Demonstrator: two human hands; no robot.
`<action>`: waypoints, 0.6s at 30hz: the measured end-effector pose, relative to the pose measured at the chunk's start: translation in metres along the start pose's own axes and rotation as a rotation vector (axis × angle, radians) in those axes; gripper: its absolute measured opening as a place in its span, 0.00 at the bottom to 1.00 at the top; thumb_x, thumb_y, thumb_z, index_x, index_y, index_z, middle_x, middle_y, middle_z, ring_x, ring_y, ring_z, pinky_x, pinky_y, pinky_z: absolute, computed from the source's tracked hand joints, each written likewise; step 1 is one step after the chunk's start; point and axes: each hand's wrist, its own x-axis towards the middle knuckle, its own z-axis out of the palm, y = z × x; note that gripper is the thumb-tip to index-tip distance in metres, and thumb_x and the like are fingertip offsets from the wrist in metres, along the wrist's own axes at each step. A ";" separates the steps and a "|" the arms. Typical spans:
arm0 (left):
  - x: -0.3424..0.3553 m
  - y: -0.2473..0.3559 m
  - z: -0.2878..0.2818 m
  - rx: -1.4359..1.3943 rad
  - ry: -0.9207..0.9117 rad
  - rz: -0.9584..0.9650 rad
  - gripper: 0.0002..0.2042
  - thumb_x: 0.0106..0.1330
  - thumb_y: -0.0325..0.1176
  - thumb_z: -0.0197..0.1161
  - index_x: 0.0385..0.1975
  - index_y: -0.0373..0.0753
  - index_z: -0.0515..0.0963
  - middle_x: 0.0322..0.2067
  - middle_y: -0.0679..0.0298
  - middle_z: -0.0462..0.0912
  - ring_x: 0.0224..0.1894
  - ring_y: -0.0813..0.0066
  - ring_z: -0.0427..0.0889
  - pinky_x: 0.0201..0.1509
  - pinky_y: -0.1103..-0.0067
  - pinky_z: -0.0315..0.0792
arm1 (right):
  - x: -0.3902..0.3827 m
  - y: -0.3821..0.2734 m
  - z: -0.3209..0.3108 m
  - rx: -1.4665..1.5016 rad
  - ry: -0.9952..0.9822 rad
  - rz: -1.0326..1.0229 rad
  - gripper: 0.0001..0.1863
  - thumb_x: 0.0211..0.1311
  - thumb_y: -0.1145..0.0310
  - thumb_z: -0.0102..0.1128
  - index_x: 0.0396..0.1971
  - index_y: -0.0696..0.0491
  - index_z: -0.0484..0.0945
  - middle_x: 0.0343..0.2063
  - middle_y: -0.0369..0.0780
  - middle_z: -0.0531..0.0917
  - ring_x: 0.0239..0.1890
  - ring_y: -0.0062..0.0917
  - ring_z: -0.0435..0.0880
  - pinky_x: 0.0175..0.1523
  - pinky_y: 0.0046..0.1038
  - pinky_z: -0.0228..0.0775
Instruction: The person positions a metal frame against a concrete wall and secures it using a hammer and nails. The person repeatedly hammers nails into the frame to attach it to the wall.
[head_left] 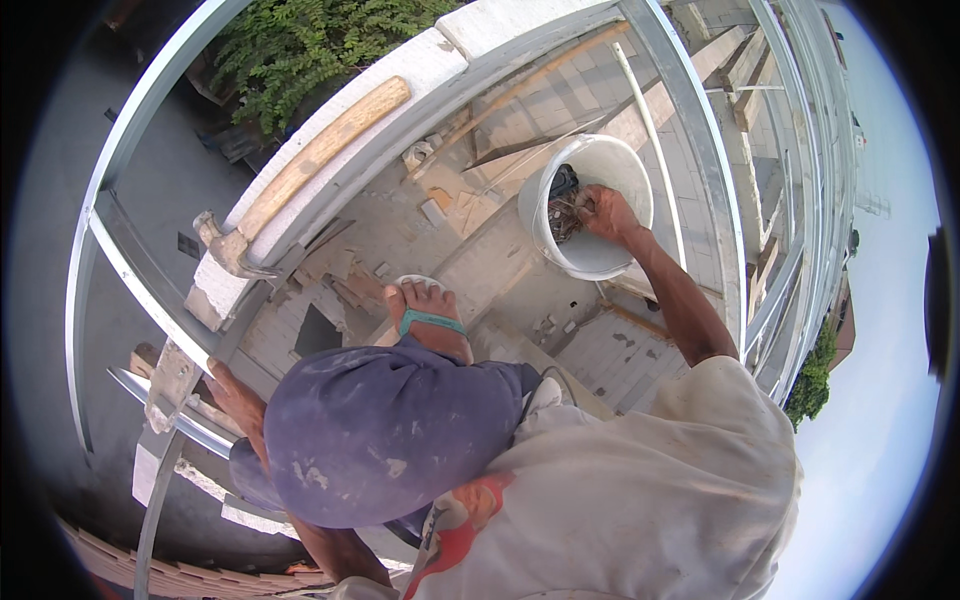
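My right hand point(610, 216) reaches into a white bucket point(645, 190), its fingers closed over a heap of small thin metal pieces point(565, 215) that look like nails. Whatever is pinched there is too small to make out. Beside the heap in the bucket lies a dark object point(563, 182). My left hand point(238, 402) is low at the left, by my bent knee, its fingers stretched out against the end of a metal channel point(150, 285). A claw hammer point(320, 160) with a wooden handle rests on top of the white block wall point(420, 65).
Metal framing point(700, 120) rises on the right, and a white pipe point(650, 150) leans behind the bucket. My sandalled foot point(432, 318) stands over a lower floor with rubble point(340, 275). Beyond the wall grow green leaves point(300, 50); at left the ground drops away.
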 end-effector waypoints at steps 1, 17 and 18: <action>0.001 -0.002 0.000 0.003 0.009 -0.032 0.44 0.75 0.63 0.45 0.67 0.20 0.65 0.62 0.32 0.72 0.61 0.41 0.74 0.67 0.59 0.66 | -0.003 -0.001 -0.009 0.077 0.018 -0.010 0.08 0.57 0.67 0.70 0.33 0.51 0.81 0.38 0.45 0.86 0.41 0.40 0.86 0.49 0.39 0.78; 0.008 -0.011 -0.014 -0.043 0.068 -0.036 0.37 0.75 0.60 0.51 0.59 0.23 0.69 0.43 0.28 0.82 0.51 0.29 0.81 0.57 0.55 0.73 | -0.028 -0.224 -0.088 0.933 0.240 -0.419 0.05 0.64 0.78 0.57 0.28 0.52 0.75 0.44 0.42 0.86 0.42 0.21 0.79 0.52 0.27 0.72; 0.008 -0.019 -0.011 -0.064 0.075 -0.043 0.38 0.74 0.60 0.51 0.59 0.21 0.69 0.43 0.27 0.81 0.51 0.29 0.81 0.57 0.55 0.73 | -0.021 -0.234 -0.086 0.967 0.190 -0.452 0.05 0.64 0.77 0.58 0.28 0.51 0.75 0.44 0.42 0.86 0.41 0.22 0.79 0.52 0.27 0.71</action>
